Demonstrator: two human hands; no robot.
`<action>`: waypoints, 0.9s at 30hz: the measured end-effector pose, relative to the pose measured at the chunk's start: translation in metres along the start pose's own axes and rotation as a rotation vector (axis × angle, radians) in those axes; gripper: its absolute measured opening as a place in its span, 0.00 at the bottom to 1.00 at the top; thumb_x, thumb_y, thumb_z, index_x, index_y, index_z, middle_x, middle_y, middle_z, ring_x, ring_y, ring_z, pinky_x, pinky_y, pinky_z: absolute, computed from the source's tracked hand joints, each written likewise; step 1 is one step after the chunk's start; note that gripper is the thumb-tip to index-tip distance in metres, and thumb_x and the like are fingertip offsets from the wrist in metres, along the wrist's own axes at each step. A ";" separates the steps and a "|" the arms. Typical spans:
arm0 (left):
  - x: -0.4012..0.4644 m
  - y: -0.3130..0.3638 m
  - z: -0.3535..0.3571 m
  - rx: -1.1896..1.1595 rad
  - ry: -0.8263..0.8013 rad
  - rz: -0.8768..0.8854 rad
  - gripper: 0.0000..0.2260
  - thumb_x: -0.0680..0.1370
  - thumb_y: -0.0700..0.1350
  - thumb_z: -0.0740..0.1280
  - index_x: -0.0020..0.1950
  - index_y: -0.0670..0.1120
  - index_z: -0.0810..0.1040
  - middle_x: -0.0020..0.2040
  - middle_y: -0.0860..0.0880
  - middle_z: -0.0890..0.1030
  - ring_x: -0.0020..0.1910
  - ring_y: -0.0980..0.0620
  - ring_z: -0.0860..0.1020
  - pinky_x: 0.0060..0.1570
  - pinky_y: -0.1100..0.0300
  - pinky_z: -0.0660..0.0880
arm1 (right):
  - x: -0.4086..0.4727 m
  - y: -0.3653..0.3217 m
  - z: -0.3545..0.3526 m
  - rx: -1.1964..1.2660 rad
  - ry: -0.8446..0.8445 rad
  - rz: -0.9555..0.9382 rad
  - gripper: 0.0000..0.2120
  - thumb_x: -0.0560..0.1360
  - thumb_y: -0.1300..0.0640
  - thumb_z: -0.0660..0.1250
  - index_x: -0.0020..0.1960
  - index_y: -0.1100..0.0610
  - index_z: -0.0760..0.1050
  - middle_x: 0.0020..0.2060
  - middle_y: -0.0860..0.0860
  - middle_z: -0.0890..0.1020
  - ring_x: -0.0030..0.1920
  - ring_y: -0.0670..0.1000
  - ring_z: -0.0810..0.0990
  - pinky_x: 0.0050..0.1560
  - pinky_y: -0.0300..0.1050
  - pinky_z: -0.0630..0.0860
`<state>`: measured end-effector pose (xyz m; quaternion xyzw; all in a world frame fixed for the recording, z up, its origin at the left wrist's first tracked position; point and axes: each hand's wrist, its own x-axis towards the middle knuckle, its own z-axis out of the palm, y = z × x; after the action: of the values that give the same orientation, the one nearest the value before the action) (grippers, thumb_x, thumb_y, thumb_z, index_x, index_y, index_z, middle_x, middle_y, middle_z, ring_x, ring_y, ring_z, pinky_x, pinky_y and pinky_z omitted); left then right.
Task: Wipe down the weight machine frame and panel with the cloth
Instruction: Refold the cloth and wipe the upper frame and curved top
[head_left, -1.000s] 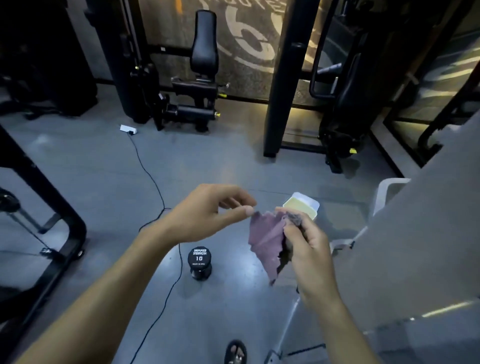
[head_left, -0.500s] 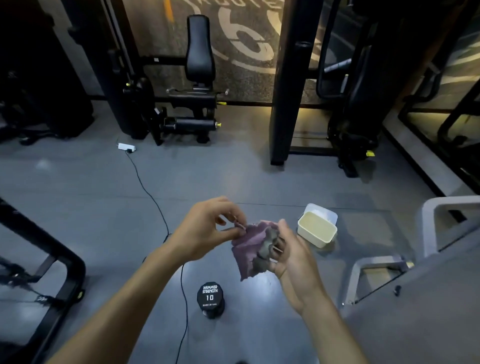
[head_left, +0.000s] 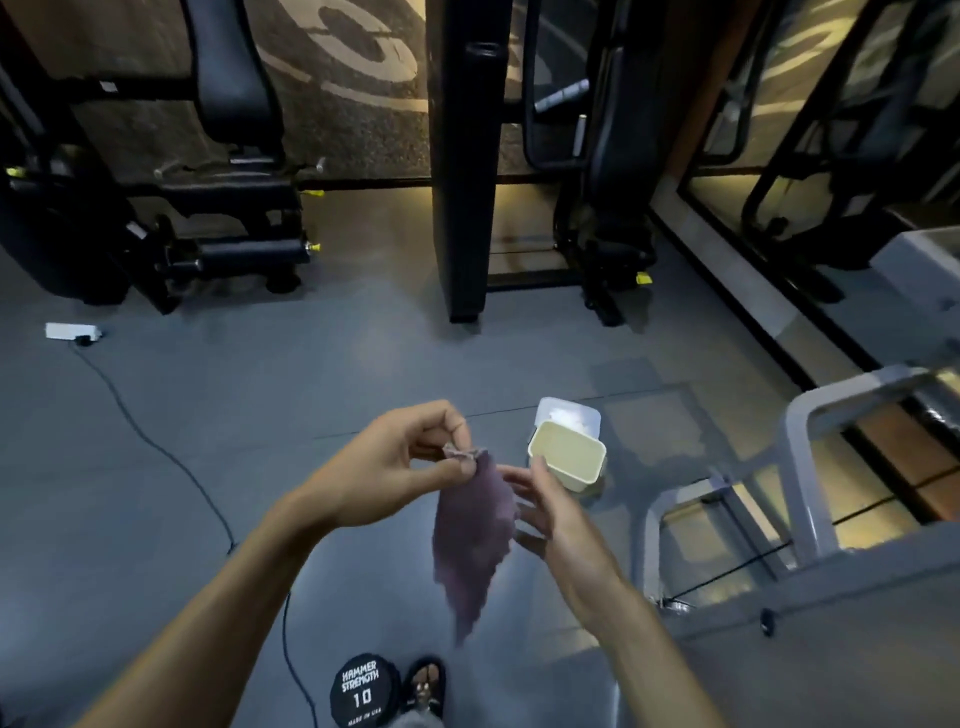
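Note:
A purple cloth hangs down in front of me, pinched at its top corner by my left hand. My right hand is beside the cloth on its right, fingers relaxed and spread, touching or nearly touching the fabric without gripping it. The grey weight machine frame and its grey panel stand at the lower right, a short way from my right hand.
A cream plastic tub with a white lid behind it sits on the grey floor just beyond my hands. A 10 dumbbell and my foot are below. A black cable crosses the floor on the left. Black machines line the back.
The cloth was bunched between both hands; now my right hand has let go and the cloth hangs long from my left hand. The view has shifted down and forward.

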<state>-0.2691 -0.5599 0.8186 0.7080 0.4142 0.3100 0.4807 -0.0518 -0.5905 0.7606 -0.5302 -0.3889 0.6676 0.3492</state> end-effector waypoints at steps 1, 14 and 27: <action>0.020 -0.006 -0.006 0.010 -0.029 -0.001 0.04 0.80 0.38 0.70 0.49 0.42 0.76 0.41 0.51 0.83 0.42 0.53 0.80 0.48 0.59 0.77 | 0.016 -0.006 -0.002 0.017 -0.015 -0.016 0.32 0.71 0.27 0.58 0.60 0.48 0.83 0.58 0.46 0.85 0.61 0.47 0.81 0.67 0.51 0.71; 0.251 -0.058 -0.005 -0.113 -0.225 0.012 0.04 0.80 0.38 0.71 0.50 0.43 0.77 0.42 0.46 0.83 0.40 0.52 0.79 0.44 0.55 0.76 | 0.161 -0.056 -0.095 0.063 0.148 -0.164 0.22 0.72 0.46 0.76 0.61 0.57 0.81 0.47 0.56 0.83 0.46 0.54 0.77 0.48 0.52 0.71; 0.478 -0.206 0.081 -0.496 -0.073 -0.708 0.28 0.75 0.62 0.73 0.70 0.52 0.73 0.48 0.51 0.84 0.49 0.55 0.82 0.53 0.56 0.81 | 0.393 -0.037 -0.254 0.459 0.336 0.102 0.26 0.70 0.48 0.80 0.63 0.59 0.81 0.59 0.63 0.84 0.59 0.62 0.82 0.68 0.64 0.74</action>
<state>-0.0386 -0.1317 0.6172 0.3959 0.5270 0.1912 0.7273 0.1231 -0.1905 0.5874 -0.5594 -0.1369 0.6576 0.4857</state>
